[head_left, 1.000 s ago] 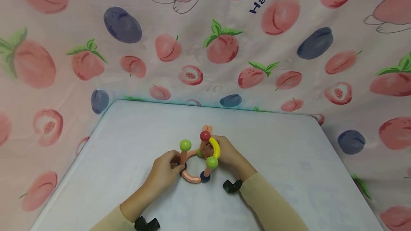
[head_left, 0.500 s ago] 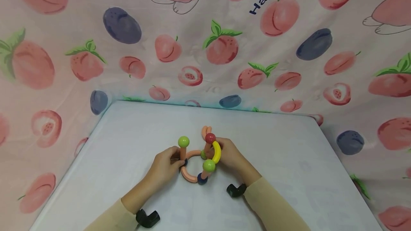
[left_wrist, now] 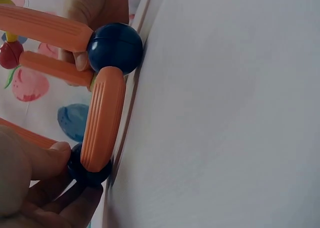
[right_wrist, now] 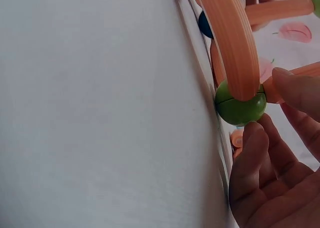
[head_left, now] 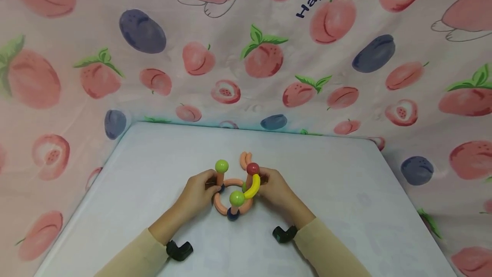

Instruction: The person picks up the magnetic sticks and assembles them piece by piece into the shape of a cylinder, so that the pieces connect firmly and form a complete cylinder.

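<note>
Between my hands stands a toy frame of sticks and balls. Its base is a ring of curved orange sticks (head_left: 220, 205), joined by dark blue balls (head_left: 232, 215) and a green ball (right_wrist: 240, 107). Three orange posts rise from it, topped by a green ball (head_left: 221, 166) at left, another at the front and a red ball (head_left: 253, 169). A curved yellow stick (head_left: 253, 187) links the red ball to the front green one. My left hand (head_left: 197, 191) pinches the left dark blue ball (left_wrist: 90, 175). My right hand (head_left: 277, 187) holds the right post at its lower green ball.
Two orange sticks (head_left: 245, 160) lie side by side on the white table (head_left: 326, 170), just behind the frame. A fruit-print cloth (head_left: 230, 67) hangs behind and beside the table. Black wrist mounts (head_left: 179, 251) show at both sleeves.
The frame has turned clockwise as seen from above: its front post went left, the left post away from me, the red ball to the right. Both hands moved with it and kept their holds.
</note>
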The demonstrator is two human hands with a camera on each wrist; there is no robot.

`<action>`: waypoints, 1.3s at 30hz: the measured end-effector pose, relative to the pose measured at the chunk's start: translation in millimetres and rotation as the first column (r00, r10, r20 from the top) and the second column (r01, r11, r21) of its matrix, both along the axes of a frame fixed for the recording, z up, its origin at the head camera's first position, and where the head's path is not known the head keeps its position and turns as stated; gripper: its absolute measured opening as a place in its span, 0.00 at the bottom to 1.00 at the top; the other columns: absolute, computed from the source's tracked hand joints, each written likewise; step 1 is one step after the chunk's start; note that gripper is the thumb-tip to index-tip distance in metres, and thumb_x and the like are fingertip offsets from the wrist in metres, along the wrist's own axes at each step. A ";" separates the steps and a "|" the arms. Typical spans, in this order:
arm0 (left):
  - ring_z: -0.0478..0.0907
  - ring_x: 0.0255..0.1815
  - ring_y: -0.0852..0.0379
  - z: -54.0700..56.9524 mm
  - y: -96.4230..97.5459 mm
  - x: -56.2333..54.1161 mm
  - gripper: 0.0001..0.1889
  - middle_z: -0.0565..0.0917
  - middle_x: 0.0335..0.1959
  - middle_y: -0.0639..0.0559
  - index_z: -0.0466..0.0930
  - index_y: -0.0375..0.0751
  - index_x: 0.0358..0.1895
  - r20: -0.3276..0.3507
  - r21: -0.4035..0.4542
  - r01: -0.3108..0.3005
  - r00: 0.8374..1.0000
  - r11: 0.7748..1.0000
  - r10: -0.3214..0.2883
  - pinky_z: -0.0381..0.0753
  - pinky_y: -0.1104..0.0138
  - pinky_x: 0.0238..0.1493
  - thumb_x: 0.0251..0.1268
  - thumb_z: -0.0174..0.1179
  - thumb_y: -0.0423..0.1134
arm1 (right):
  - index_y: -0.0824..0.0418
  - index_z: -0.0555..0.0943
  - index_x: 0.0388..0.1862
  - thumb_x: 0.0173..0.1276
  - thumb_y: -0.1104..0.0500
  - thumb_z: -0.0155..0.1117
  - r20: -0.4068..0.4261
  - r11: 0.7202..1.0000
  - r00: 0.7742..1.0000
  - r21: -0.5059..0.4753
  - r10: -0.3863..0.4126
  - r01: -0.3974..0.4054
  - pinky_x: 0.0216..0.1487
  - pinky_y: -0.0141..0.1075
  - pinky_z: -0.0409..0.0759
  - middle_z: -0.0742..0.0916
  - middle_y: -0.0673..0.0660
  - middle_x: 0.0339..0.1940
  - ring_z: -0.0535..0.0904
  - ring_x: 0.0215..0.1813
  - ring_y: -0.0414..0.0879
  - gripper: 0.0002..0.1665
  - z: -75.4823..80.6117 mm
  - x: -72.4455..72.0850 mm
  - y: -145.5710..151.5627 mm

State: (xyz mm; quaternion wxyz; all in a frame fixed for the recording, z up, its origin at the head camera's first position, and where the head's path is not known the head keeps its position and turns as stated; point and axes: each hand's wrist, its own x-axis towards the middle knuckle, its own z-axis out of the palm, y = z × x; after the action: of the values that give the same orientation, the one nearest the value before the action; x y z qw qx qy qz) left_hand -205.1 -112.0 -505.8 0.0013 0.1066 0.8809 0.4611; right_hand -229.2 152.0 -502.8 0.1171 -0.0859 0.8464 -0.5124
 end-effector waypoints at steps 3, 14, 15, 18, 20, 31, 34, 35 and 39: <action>0.88 0.57 0.55 -1.7 0.1 -4.6 0.10 0.91 0.50 0.53 0.85 0.50 0.47 -0.005 0.008 0.011 1.000 1.000 -0.010 0.89 0.59 0.60 0.72 0.69 0.28 | 0.53 0.89 0.46 0.65 0.66 0.76 0.018 1.000 1.000 -0.006 -0.003 0.003 0.49 0.39 0.87 0.88 0.54 0.47 0.81 0.48 0.53 0.13 -0.7 2.1 1.3; 0.88 0.59 0.53 -3.9 -2.9 -19.9 0.10 0.91 0.52 0.54 0.85 0.49 0.50 0.020 0.017 0.047 0.999 0.999 -0.047 0.88 0.55 0.62 0.74 0.68 0.30 | 0.53 0.88 0.53 0.66 0.68 0.73 0.016 1.000 1.000 -0.014 -0.015 0.016 0.37 0.35 0.86 0.86 0.56 0.43 0.81 0.38 0.50 0.18 0.1 10.4 2.7; 0.88 0.60 0.53 -3.9 -3.0 -20.6 0.09 0.91 0.52 0.54 0.85 0.49 0.50 0.025 0.020 0.049 0.998 0.999 -0.050 0.88 0.55 0.62 0.74 0.68 0.30 | 0.53 0.88 0.53 0.66 0.68 0.73 0.010 1.000 1.000 -0.013 -0.015 0.015 0.37 0.35 0.86 0.86 0.56 0.42 0.81 0.37 0.50 0.18 0.1 11.1 2.7; 0.87 0.59 0.53 -4.1 -2.9 -21.8 0.08 0.91 0.52 0.54 0.85 0.49 0.48 0.035 0.028 0.058 0.998 0.998 -0.059 0.88 0.55 0.63 0.74 0.68 0.30 | 0.53 0.88 0.54 0.66 0.67 0.74 0.011 1.000 1.000 0.002 -0.015 0.015 0.37 0.36 0.86 0.86 0.56 0.42 0.81 0.37 0.50 0.19 -0.5 12.0 2.7; 0.87 0.59 0.54 -4.6 -2.7 -22.0 0.09 0.91 0.52 0.54 0.85 0.49 0.48 0.035 0.028 0.061 0.997 0.998 -0.062 0.88 0.55 0.62 0.73 0.68 0.30 | 0.53 0.88 0.55 0.66 0.67 0.74 0.010 1.000 1.000 0.011 -0.013 0.013 0.37 0.36 0.86 0.86 0.57 0.42 0.81 0.37 0.50 0.20 -0.7 12.4 2.7; 0.88 0.57 0.54 -7.5 -2.4 -23.0 0.11 0.91 0.52 0.55 0.86 0.50 0.51 0.019 0.020 0.060 0.998 0.998 -0.061 0.88 0.56 0.61 0.73 0.68 0.29 | 0.50 0.86 0.52 0.66 0.69 0.74 -0.011 0.999 0.999 0.035 -0.036 0.036 0.41 0.34 0.86 0.86 0.55 0.49 0.80 0.47 0.51 0.20 3.5 -3.1 11.5; 0.88 0.57 0.54 -7.7 -2.9 -23.3 0.11 0.91 0.52 0.55 0.86 0.50 0.51 0.016 0.015 0.061 0.998 0.998 -0.062 0.89 0.56 0.60 0.73 0.68 0.30 | 0.48 0.86 0.58 0.67 0.70 0.72 -0.066 0.993 0.995 0.088 -0.076 0.082 0.47 0.36 0.85 0.86 0.53 0.55 0.79 0.49 0.50 0.25 1.8 -15.7 11.7; 0.88 0.57 0.54 -7.5 -2.8 -23.4 0.11 0.91 0.51 0.55 0.86 0.50 0.51 0.020 0.016 0.063 0.998 0.998 -0.064 0.88 0.56 0.60 0.73 0.68 0.30 | 0.46 0.86 0.60 0.68 0.69 0.72 -0.088 0.989 0.993 0.121 -0.080 0.090 0.49 0.36 0.85 0.86 0.52 0.57 0.79 0.50 0.50 0.26 1.1 -19.8 11.2; 0.87 0.55 0.56 -7.4 -2.5 -23.9 0.10 0.91 0.50 0.55 0.85 0.51 0.50 0.028 0.018 0.068 0.997 0.998 -0.068 0.88 0.57 0.59 0.74 0.68 0.30 | 0.44 0.85 0.68 0.70 0.61 0.75 -0.142 0.963 0.989 0.260 -0.028 0.065 0.54 0.40 0.83 0.85 0.52 0.60 0.77 0.51 0.49 0.29 -2.4 -33.7 6.9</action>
State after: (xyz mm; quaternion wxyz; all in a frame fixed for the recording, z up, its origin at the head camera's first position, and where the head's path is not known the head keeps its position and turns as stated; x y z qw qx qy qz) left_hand -229.0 -114.5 -513.2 0.0284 0.1300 0.8728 0.4697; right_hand -262.9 158.9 -505.2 0.0569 -0.0846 0.9149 -0.3906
